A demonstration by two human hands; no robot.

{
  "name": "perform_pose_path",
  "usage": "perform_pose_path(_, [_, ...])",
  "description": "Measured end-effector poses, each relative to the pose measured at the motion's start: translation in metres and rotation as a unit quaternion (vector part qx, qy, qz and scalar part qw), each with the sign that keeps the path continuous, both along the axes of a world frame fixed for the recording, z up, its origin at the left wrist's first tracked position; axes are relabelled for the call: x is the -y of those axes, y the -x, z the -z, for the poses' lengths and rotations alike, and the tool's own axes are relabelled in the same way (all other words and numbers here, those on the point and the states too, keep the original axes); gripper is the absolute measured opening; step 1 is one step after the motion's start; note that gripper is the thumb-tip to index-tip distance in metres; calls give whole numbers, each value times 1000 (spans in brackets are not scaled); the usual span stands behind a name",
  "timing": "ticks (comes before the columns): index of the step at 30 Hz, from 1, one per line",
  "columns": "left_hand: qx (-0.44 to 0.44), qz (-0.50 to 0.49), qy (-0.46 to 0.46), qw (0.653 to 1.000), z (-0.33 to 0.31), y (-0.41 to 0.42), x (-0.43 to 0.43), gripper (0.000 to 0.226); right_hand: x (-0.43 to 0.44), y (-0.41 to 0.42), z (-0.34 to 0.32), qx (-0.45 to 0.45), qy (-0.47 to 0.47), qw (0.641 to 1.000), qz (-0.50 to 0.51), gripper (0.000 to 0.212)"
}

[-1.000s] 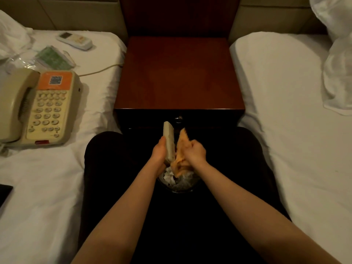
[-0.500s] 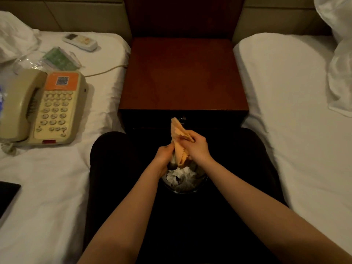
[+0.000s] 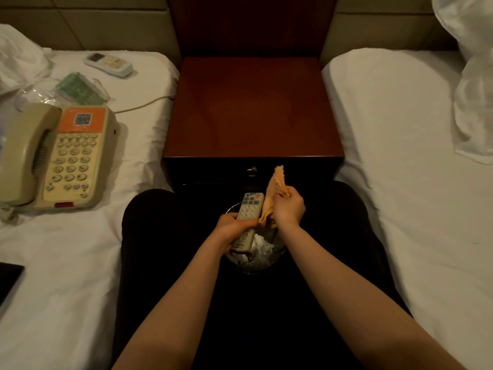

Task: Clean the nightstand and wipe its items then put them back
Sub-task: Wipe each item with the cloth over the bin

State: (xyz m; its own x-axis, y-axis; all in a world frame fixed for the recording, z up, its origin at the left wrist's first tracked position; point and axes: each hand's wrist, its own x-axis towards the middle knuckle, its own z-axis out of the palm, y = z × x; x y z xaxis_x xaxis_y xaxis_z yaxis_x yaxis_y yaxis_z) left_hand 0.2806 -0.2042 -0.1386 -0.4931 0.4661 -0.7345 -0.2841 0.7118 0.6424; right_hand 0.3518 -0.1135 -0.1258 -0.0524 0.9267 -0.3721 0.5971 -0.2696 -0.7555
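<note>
My left hand (image 3: 231, 227) grips a pale remote control (image 3: 248, 212) by its lower half, buttons facing up. My right hand (image 3: 288, 209) holds an orange cloth (image 3: 274, 188) bunched against the remote's right side. Both hands hover over a waste bin (image 3: 256, 265) with crumpled paper inside, in front of the dark wooden nightstand (image 3: 253, 108), whose top is bare. On the left bed lie a beige telephone (image 3: 53, 156), a white remote (image 3: 109, 64) and a green packet in clear plastic (image 3: 78, 88).
White beds flank the nightstand left (image 3: 66, 263) and right (image 3: 413, 182). A phone cord (image 3: 144, 104) runs from the left bed toward the nightstand. A dark flat object (image 3: 8, 281) lies at the left edge. White pillows (image 3: 474, 89) sit far right.
The remote, edge-on and then hidden behind the cloth, is now turned with its buttons facing up. The cloth has shifted to the remote's right side.
</note>
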Motion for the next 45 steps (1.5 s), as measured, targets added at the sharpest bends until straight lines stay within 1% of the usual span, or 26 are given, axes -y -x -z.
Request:
perform_pose_path(1, [8, 1, -2, 1000, 0, 1, 1, 49, 0, 1, -1, -12, -33, 998, -45, 12])
perform_pose_path(2, [14, 9, -9, 1000, 0, 2, 2, 47, 1, 2, -4, -17, -72, 989, -131, 12])
perform_pose_path(4, [25, 48, -23, 998, -2, 2, 4, 41, 6, 3, -8, 50, -130, 930, -339, 23])
perform_pose_path(5, [27, 73, -26, 997, -2, 0, 4, 38, 7, 2, -5, 88, -147, 909, -381, 26])
perform_pose_path(6, [28, 91, -28, 995, -3, -2, 5, 38, 6, 0, -2, 115, -157, 909, -369, 26])
perform_pose_path(7, [29, 101, -29, 994, -1, -4, 5, 40, 6, -1, -4, 122, -150, 928, -319, 24])
perform_pose_path(8, [28, 107, -31, 993, -1, -5, 4, 44, 4, -3, -4, 119, -147, 946, -263, 23])
perform_pose_path(10, [31, 107, -47, 993, 1, -3, 5, 51, 1, -6, -5, 111, -159, 955, -225, 24])
perform_pose_path(13, [76, 110, -69, 989, 1, 5, 4, 59, 2, -3, -11, 23, -170, 943, -286, 29])
perform_pose_path(15, [89, 123, -85, 985, 0, 3, 4, 58, 7, -2, -12, 62, -183, 903, -383, 37])
perform_pose_path(16, [85, 130, -84, 984, -2, 1, 4, 57, 8, -3, -10, 96, -190, 886, -411, 41])
perform_pose_path(17, [87, 133, -84, 984, -2, -1, 5, 58, 8, -3, -10, 122, -191, 882, -413, 43])
perform_pose_path(19, [155, 107, -100, 977, -4, -3, 5, 52, 3, -5, -12, 131, -181, 902, -369, 42])
perform_pose_path(21, [222, 64, -107, 967, -7, 1, 4, 29, -1, -5, -12, 127, -182, 920, -323, 39])
perform_pose_path(22, [231, 50, -101, 966, -5, 5, 2, 23, -2, -5, -12, 129, -181, 927, -303, 37])
perform_pose_path(23, [236, 38, -96, 966, -4, 8, 1, 31, -2, -5, -12, 131, -176, 935, -279, 34])
perform_pose_path(25, [232, 16, -104, 967, 1, 10, -1, 45, 0, -4, -12, 119, -159, 946, -256, 30])
perform_pose_path(26, [221, 3, -109, 969, 5, 9, -2, 47, 2, -3, -12, 108, -149, 941, -285, 30])
perform_pose_path(29, [199, -58, -108, 972, 7, 5, -1, 46, 9, 1, -12, 69, -127, 886, -440, 34])
perform_pose_path(30, [183, -84, -117, 973, 8, 4, -2, 45, 11, 1, -13, 38, -112, 885, -450, 31])
perform_pose_path(33, [145, -143, -148, 968, 12, 7, -5, 45, 16, 1, -17, -66, -50, 915, -395, 20])
perform_pose_path(35, [130, -151, -162, 966, 14, 10, -4, 41, 20, 3, -19, -63, -43, 912, -403, 17])
perform_pose_path(37, [135, -147, -167, 965, 12, 9, -2, 41, 17, 3, -19, -59, 14, 905, -421, 14])
perform_pose_path(40, [147, -179, -193, 953, 5, 7, -2, 43, 8, -2, -22, -56, 86, 912, -398, 37])
perform_pose_path(42, [132, -216, -218, 943, 4, 14, -5, 46, 7, -6, -24, -45, 66, 925, -371, 38])
perform_pose_path(45, [97, -211, -218, 948, 3, 21, -7, 47, 17, -1, -27, -73, 26, 939, -336, 18])
